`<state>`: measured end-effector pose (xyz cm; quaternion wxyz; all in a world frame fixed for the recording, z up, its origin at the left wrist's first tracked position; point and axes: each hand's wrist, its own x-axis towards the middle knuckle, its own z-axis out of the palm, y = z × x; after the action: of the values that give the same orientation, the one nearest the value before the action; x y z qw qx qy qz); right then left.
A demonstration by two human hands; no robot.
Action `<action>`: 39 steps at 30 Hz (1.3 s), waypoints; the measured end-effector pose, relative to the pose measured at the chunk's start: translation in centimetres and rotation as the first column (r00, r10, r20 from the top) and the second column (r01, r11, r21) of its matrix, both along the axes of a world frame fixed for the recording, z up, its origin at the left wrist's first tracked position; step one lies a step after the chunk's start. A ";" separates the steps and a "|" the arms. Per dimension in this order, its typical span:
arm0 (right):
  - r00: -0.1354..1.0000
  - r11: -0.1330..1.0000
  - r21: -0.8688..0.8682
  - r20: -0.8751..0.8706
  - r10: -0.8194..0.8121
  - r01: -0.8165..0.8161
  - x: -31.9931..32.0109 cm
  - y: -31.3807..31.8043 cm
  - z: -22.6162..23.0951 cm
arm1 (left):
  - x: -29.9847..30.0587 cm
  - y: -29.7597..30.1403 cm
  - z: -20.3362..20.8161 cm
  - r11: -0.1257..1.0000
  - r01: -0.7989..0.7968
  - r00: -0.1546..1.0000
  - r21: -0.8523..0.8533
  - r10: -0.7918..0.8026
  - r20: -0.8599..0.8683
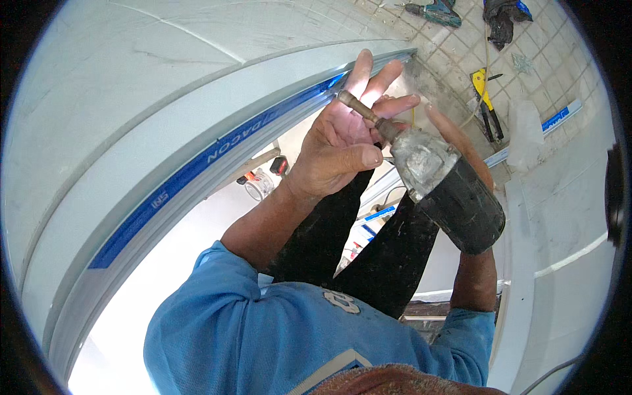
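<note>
A blue sleeve [217, 316] is being seen closest. A dusty power drill [454, 191] is being gripped by the right hand [461, 141], its bit [359, 106] being pinched by the left hand [345, 141] beside a white frame [197, 131].

The left hand [342, 141] sits just left of the drill [447, 187], fingers at its bit [359, 108]. The frame rail [217, 151] runs left of both. Pliers [486, 102] lie on the tiled floor [454, 52] beyond.
</note>
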<state>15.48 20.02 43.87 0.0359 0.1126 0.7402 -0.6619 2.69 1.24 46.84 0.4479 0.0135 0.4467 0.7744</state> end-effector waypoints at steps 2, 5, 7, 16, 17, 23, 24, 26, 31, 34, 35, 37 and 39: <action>0.999 0.999 0.028 0.031 -0.016 0.015 1.3 0.2 -0.4 | 0.1 -0.2 -0.2 1.000 0.000 0.999 -0.006 0.000 -0.049; 0.995 0.992 0.087 0.032 -0.089 0.086 2.7 0.9 0.0 | 0.7 -0.8 0.2 0.993 -0.001 0.991 -0.121 -0.015 -0.129; 0.990 0.978 0.197 0.103 -0.092 0.071 2.7 1.2 -0.7 | -0.1 -2.0 -0.6 0.965 0.018 0.986 -0.260 -0.061 -0.157; 0.904 0.829 0.410 0.029 -0.428 0.379 3.3 5.8 -15.0 | 2.8 -5.8 -1.1 0.684 -0.479 0.633 -0.549 -0.164 -0.757; 0.903 0.816 0.473 0.090 -0.421 0.333 3.1 7.1 -18.0 | 3.0 -5.8 -1.6 0.708 -0.493 0.588 -0.506 -0.158 -0.793; 0.951 0.673 0.712 0.025 -0.310 0.201 4.1 14.3 -37.2 | 3.5 -2.8 -5.4 0.844 -0.458 0.392 -0.280 -0.090 -0.915; 0.953 0.656 0.739 0.067 -0.296 0.152 4.3 14.6 -39.7 | 3.2 -3.2 -6.5 0.864 -0.446 0.321 -0.233 -0.089 -0.943; 0.944 0.626 0.778 0.169 -0.283 0.048 4.0 16.2 -43.1 | 2.5 -2.9 -7.6 0.869 -0.454 0.265 -0.196 -0.079 -0.961; 0.941 0.612 0.788 0.257 -0.221 -0.071 2.6 15.7 -45.7 | 1.0 -2.4 -10.1 0.901 -0.408 0.072 -0.150 -0.132 -0.989; 0.938 0.581 0.807 0.273 -0.212 -0.104 1.5 15.9 -46.7 | 1.3 -1.3 -10.2 0.896 -0.406 0.069 -0.178 -0.164 -0.984; 0.940 0.578 0.810 0.269 -0.212 -0.101 1.5 16.3 -47.1 | 1.2 -1.5 -9.7 0.884 -0.420 0.066 -0.206 -0.197 -0.978; 0.939 0.578 0.811 0.265 -0.217 -0.095 1.9 16.7 -47.0 | 1.2 -2.1 -8.7 0.855 -0.446 0.067 -0.265 -0.264 -0.962; 0.925 0.530 0.827 0.329 -0.189 -0.186 0.9 17.5 -46.1 | 1.8 -1.9 -7.0 0.778 -0.537 0.103 -0.325 -0.322 -0.941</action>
<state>16.36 37.57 -2.25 0.1188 0.2421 0.9452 -0.1842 4.50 -0.65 39.84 -0.0553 0.3431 0.8478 0.4005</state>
